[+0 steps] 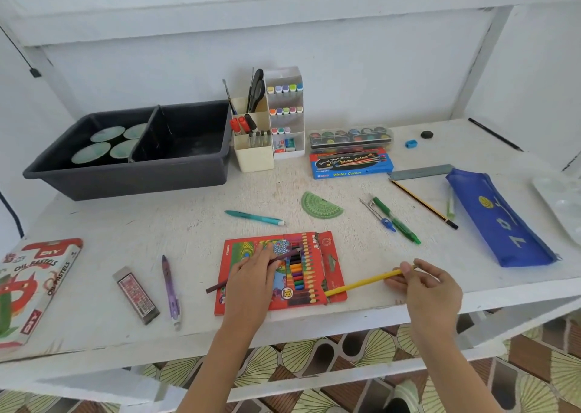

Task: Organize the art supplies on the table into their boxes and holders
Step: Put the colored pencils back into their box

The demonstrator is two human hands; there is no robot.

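Head view, nearest first: the left hand (251,283) lay over the left half of a red cardboard box of coloured pencils (239,249), fingers curled round a dark purple pencil (284,257) whose tip pointed at the row of pencils inside; the right hand (424,287), well apart to the right, pinched the far end of a yellow pencil (361,283) between thumb and fingers, its tip over the box's open flap near the front right corner; the box sat flat near the front edge of the white painted table (188,224).

To the left lay a purple pen (170,287), a flat grey case (136,294) and a printed oil-pastels box (28,283); beyond the red box lay a teal pen (254,217), a green half-round protractor (320,205), a metal compass (377,214) just beside a green pen (396,221), a yellow-and-black striped pencil (423,203) and a blue zip pouch (500,221); farther back sat a blue watercolour box (350,166), a clear case of paint pots (350,139), a cream pen holder (254,158), a white marker organiser (284,110) and a dark grey two-part tub (125,177), four round lids in its left compartment.
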